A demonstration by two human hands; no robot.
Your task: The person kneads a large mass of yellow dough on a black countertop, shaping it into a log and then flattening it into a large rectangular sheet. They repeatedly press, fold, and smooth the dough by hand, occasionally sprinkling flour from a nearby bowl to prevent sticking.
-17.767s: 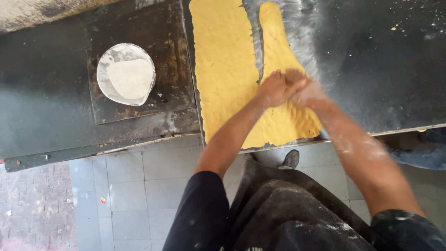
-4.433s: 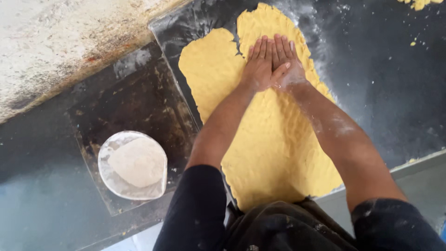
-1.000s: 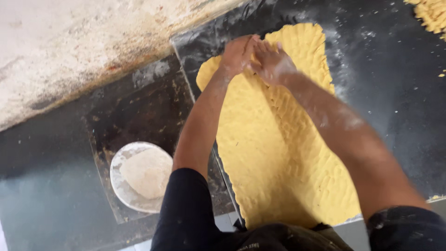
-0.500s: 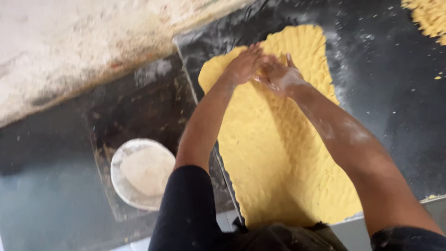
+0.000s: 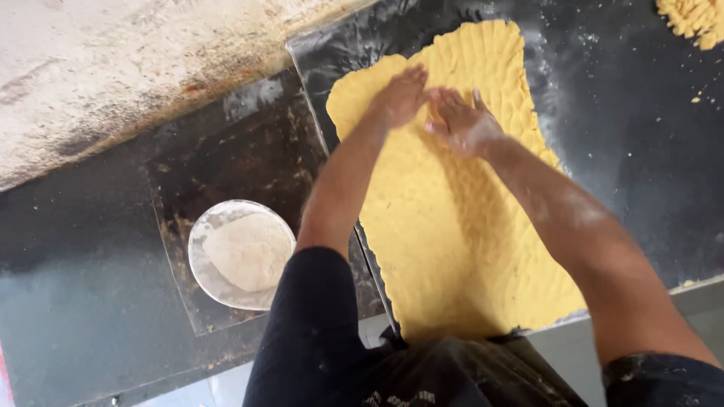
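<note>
- Overhead, the head view looked down on a dark work table (image 5: 626, 151) dusted with pale flour.
- A long sheet of yellow dough (image 5: 452, 226) lay flat on that table, running from the near edge, by the person's body, up toward the far side, its surface ridged with rows of finger dents.
- The left hand (image 5: 401, 96) rested palm down on the far part of the dough, near its left edge, fingers stretched out and lying close together; it gripped nothing.
- The right hand (image 5: 461, 122) lay just beside the left, also on the dough, with its fingers spread a little and partly raised; it too held nothing.
- Both hands were close together, their fingertips nearly meeting; whether they touched could not be told.
- Both forearms reached across the dough from the bottom of the view, the right one streaked with flour.
- A round pale bowl (image 5: 207, 271) holding a heap of whitish flour sat on a darker, stained plate (image 5: 249, 151) to the left of the dough, well apart from the hands.
- A small heap of yellow dough scraps (image 5: 690, 19) lay at the far right corner of the table, with a few crumbs near it.
- A rough, pale stained wall surface (image 5: 113, 68) filled the upper left.
</note>
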